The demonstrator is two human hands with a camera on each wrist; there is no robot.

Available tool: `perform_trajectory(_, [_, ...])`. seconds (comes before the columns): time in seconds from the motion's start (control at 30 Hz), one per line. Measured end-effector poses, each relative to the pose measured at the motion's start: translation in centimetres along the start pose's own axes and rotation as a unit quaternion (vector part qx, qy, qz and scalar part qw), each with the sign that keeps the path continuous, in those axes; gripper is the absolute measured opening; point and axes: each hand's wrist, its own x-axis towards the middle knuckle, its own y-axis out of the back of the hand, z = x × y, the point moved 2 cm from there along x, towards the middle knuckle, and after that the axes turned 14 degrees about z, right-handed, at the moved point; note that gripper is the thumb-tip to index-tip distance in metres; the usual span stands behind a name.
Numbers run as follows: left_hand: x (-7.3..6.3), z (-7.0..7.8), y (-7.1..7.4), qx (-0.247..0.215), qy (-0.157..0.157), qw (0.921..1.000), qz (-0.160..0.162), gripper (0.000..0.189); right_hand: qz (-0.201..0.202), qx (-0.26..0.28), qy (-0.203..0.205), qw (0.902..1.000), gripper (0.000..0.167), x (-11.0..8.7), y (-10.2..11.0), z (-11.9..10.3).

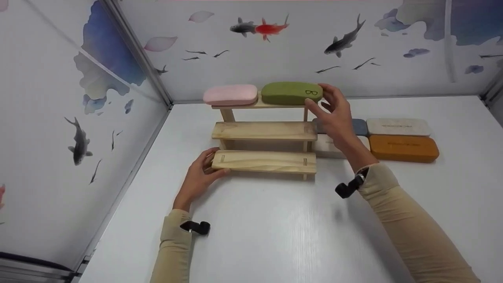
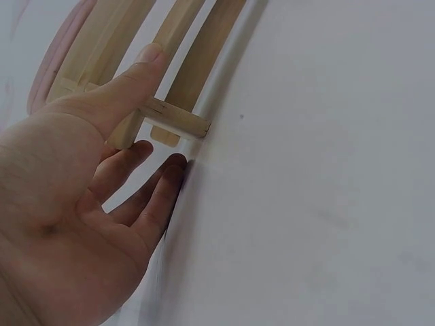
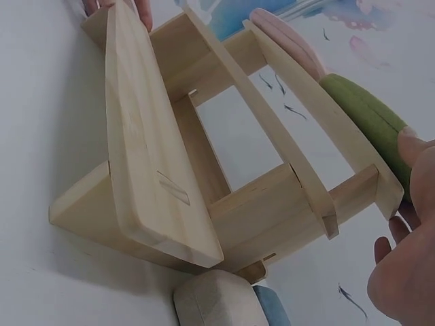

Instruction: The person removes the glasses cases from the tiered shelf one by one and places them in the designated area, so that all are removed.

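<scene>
Got my right hand (image 1: 336, 114) gripping an oblong green glasses case (image 1: 287, 93) atop a three-step pale-wood rack (image 1: 264, 130). Left hand (image 1: 198, 179) pinches its bottom step (image 1: 265, 162).

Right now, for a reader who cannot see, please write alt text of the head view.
A person's right hand holds a green glasses case beside a pink case atop a three-tier wooden stand; the left hand grips its lowest shelf. Four more cases lie at right on the white table.

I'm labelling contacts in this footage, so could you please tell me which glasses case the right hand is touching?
The green glasses case on the top wooden shelf, right of the pink case; it alone is green, with a spectacles symbol.
</scene>
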Motion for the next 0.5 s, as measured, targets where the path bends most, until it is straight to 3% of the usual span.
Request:
perform_trajectory(0.3, [0.0,0.2,0.0,-0.007,0.002,1.0,0.0,0.085,-0.014,0.057,-0.03,0.9978,0.066,-0.8,0.9,-0.4])
perform_trajectory(0.5, [0.0,0.0,-0.1,-0.009,0.004,0.9999,0.001,0.088,-0.019,0.126,-0.047,0.9907,0.068,-1.2,2.1,-0.3])
